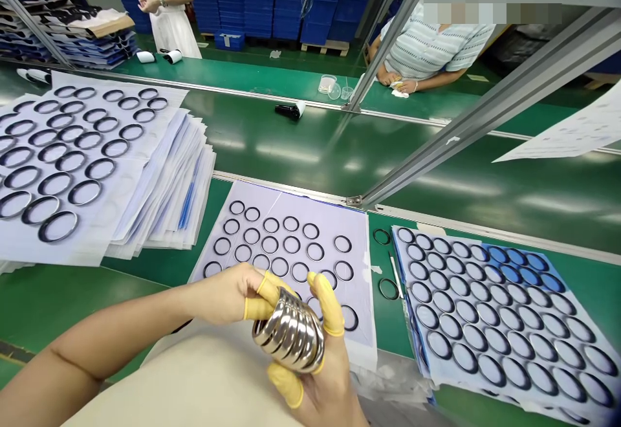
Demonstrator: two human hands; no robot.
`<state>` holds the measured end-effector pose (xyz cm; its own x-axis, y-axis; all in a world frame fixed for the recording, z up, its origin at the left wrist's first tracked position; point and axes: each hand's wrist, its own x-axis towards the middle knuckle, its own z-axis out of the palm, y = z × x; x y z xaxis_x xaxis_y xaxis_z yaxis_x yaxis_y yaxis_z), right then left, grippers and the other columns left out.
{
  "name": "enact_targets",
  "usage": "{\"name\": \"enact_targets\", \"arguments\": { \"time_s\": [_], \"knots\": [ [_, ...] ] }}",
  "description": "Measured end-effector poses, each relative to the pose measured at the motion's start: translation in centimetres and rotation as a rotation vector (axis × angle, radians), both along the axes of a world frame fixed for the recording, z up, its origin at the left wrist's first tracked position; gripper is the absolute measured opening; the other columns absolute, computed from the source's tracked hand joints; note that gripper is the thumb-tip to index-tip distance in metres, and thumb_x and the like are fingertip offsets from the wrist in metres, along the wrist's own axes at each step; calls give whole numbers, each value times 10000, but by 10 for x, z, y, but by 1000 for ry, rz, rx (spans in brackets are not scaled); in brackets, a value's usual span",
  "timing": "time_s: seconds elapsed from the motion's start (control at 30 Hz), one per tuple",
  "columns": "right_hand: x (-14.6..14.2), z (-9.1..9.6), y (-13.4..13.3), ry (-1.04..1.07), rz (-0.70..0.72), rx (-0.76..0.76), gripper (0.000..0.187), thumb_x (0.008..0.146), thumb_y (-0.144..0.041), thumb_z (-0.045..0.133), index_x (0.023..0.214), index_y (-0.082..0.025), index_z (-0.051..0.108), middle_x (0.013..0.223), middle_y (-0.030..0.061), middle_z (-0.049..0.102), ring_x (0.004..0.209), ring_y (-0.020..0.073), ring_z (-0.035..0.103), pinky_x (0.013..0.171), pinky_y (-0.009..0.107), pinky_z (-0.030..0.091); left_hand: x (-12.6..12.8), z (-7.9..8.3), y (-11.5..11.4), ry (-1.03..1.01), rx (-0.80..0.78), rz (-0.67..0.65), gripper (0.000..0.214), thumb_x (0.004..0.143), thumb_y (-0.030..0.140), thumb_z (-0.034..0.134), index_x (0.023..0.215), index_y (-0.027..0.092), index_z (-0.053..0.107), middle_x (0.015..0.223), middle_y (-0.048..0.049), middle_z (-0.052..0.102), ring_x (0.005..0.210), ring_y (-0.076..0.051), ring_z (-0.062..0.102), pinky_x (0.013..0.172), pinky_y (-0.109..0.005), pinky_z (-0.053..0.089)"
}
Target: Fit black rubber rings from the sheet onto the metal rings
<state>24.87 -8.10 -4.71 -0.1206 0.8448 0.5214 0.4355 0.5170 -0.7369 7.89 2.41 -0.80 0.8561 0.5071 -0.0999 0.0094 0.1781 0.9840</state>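
A short stack of shiny metal rings (pixel 291 330) sits in my right hand (pixel 330 382), whose fingers and thumb curl around it. My left hand (pixel 242 294) pinches at the stack's left end; its fingertips are partly hidden behind the rings. Both hands wear yellow finger cots. Just beyond them, a white sheet (pixel 356 220) carries rows of dark-edged rings (pixel 292 244), some of them covered by my hands.
At left stands a thick pile of sheets (pixel 160 187) topped with rings. On the right, another ring-covered sheet (pixel 407 272) lies beside two loose rings and a white pen (pixel 395 275). A metal post (pixel 436 136) slants across. Two people stand beyond the green conveyor (pixel 272 136).
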Motion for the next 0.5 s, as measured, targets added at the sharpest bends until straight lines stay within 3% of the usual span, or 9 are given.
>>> {"name": "enact_targets", "arguments": {
  "time_s": [0.07, 0.2, 0.33, 0.4, 0.5],
  "knots": [
    [1, 2, -3, 63, 55, -93, 352, 903, -375, 539, 1249, -321, 575, 1588, 37, 87, 1375, 387, 309, 1054, 586, 352, -1, 4, 2, -5, 63, 18, 228, 895, 303, 579, 830, 157, 742, 984, -98, 696, 912, -183, 639, 848, -302, 505],
    [9, 2, -7, 236, 120, -258, 317, 910, -393, 539, 1210, -314, 605, 1511, 81, 293, 1301, 344, 427, 1018, 532, 420, -3, 10, 3, 26, 164, 43, 255, 907, 283, 549, 796, 149, 737, 961, -103, 705, 908, -187, 644, 845, -312, 513],
    [16, -2, -7, 491, 87, -300, 251, 916, -340, 547, 1154, -337, 625, 1122, 78, 583, 958, 233, 608, 775, 398, 548, -6, 11, 3, 47, 258, 51, 227, 894, 187, 529, 781, 138, 720, 1004, -100, 700, 906, -170, 646, 826, -285, 520],
    [17, -2, -6, 591, 93, -351, 202, 913, -364, 548, 1079, -326, 657, 900, 53, 600, 768, 194, 593, 630, 334, 537, -6, 11, 2, 63, 302, 48, 231, 883, 138, 511, 772, 139, 713, 1038, -95, 696, 934, -164, 647, 844, -273, 515],
    [15, 1, -6, 653, 142, -433, 178, 888, -411, 575, 981, -312, 691, 739, 21, 581, 619, 161, 540, 566, 306, 504, -6, 13, 2, 84, 386, 52, 239, 868, 109, 501, 754, 149, 707, 1076, -79, 696, 972, -157, 645, 873, -261, 504]
  ]
}}
